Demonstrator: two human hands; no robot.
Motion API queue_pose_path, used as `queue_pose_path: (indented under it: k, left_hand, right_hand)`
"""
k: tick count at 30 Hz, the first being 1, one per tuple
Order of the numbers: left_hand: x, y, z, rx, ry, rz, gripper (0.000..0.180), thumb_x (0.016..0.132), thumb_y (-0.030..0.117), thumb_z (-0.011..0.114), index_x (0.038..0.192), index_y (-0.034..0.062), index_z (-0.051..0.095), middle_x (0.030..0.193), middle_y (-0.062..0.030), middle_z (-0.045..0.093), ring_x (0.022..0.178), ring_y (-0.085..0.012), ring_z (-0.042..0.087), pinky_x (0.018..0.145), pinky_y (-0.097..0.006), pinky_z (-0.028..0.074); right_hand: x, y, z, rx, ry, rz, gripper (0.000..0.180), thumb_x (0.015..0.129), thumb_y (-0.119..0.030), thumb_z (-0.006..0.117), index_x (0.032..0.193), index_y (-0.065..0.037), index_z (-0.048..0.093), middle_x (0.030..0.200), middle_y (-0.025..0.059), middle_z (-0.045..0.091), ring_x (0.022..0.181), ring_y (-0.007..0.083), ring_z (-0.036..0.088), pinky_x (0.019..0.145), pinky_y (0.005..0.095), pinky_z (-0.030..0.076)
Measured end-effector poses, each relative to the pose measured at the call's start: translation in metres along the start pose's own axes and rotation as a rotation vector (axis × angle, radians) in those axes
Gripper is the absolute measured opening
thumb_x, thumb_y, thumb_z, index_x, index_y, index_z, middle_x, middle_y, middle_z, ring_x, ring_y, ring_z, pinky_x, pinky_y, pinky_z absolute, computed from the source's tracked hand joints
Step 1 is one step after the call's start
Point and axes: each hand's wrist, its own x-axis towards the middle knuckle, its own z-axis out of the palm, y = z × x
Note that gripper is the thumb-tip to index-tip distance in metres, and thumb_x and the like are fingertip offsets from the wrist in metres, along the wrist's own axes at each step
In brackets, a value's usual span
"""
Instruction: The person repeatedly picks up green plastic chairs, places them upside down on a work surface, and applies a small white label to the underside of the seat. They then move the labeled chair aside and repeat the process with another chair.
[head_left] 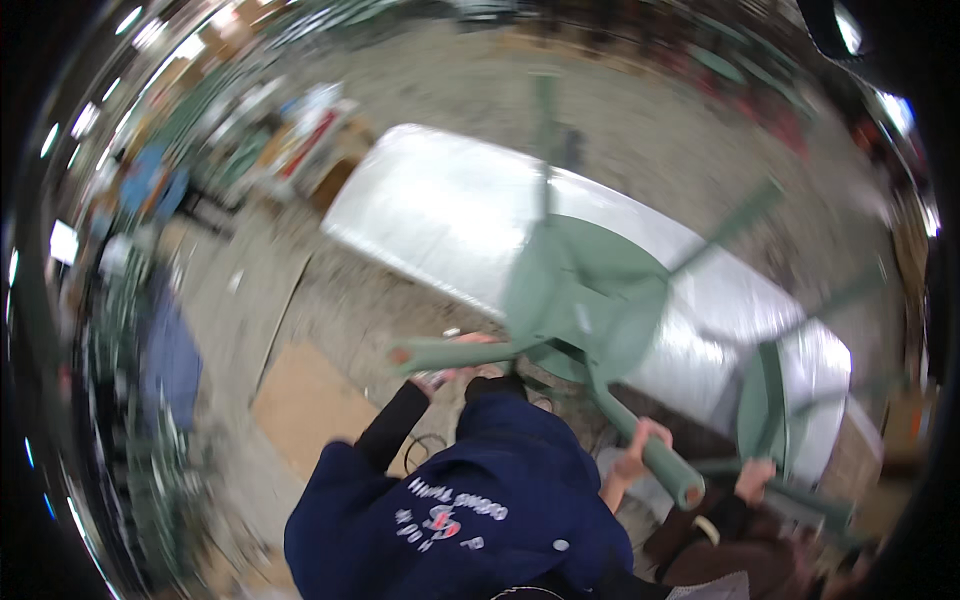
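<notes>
Green stool [575, 290]: upturned, over the silver table [430, 200]'s near edge; contact unclear. Left hand [440, 378] curled round one leg, right hand [643, 448] round another. Judged stiff, fairly light, possibly slippery; best gripped by opposite legs.

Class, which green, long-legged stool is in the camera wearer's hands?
The green, round stool nearer the picture's middle: left hand and right hand each hold a leg. The other stool, farther right, has a co-worker's hand on it.
</notes>
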Motion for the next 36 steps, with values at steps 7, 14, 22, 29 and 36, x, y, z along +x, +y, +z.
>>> queue_pose_path:
  k: [7, 14, 22, 29, 36]
  left_hand:
    - [0.1, -0.03, 0.062, 0.066, -0.262, -0.165, 0.032, 0.085, 0.028, 0.063, 0.107, 0.0045, 0.061, 0.099, -0.0059, 0.063, 0.081, -0.0162, 0.063, 0.067, -0.029, 0.053]
    - [0.128, -0.095, 0.088, 0.593, -0.17, -0.427, 0.052, 0.068, 0.057, 0.072, 0.075, 0.0051, 0.071, 0.059, -0.0009, 0.059, 0.046, -0.0099, 0.051, 0.042, -0.029, 0.04]
    - [0.078, -0.047, 0.089, 0.607, 0.065, -0.195, 0.053, 0.073, 0.053, 0.07, 0.062, 0.001, 0.066, 0.05, -0.006, 0.059, 0.04, -0.0125, 0.053, 0.037, -0.028, 0.042]
    - [-0.012, -0.032, 0.011, 1.065, 0.416, -0.094, 0.026, 0.069, 0.029, 0.066, 0.071, 0.0032, 0.067, 0.07, -0.015, 0.067, 0.068, -0.0277, 0.067, 0.06, -0.038, 0.053]
    - [-0.219, -0.089, -0.109, 0.975, 0.858, -0.49, 0.023, 0.066, 0.026, 0.063, 0.077, 0.006, 0.07, 0.077, -0.0174, 0.067, 0.076, -0.0326, 0.066, 0.065, -0.042, 0.052]
  right_hand:
    - [0.037, 0.008, -0.063, -0.223, 0.164, 0.108, 0.014, 0.079, -0.008, 0.066, 0.079, 0.001, 0.056, 0.08, 0.01, 0.058, 0.077, 0.0195, 0.056, 0.077, 0.0323, 0.046]
    - [0.047, 0.069, -0.127, -0.277, 0.088, -0.04, 0.018, 0.087, -0.015, 0.059, 0.09, 0.002, 0.055, 0.089, 0.0123, 0.06, 0.082, 0.022, 0.057, 0.076, 0.0364, 0.047]
    - [0.011, 0.226, -0.09, -0.23, -0.332, 1.038, 0.036, 0.086, -0.037, 0.055, 0.101, -0.004, 0.054, 0.088, 0.01, 0.062, 0.071, 0.0211, 0.06, 0.057, 0.0333, 0.046]
    - [-0.129, 0.242, 0.03, -0.351, -0.815, 0.859, 0.02, 0.087, -0.019, 0.053, 0.098, -0.003, 0.059, 0.083, 0.0099, 0.063, 0.064, 0.0188, 0.059, 0.052, 0.0309, 0.047]
    - [-0.233, 0.319, 0.086, -0.675, -1.547, 0.628, 0.02, 0.086, -0.018, 0.053, 0.092, -0.001, 0.061, 0.084, 0.0116, 0.064, 0.062, 0.0194, 0.059, 0.055, 0.0295, 0.047]
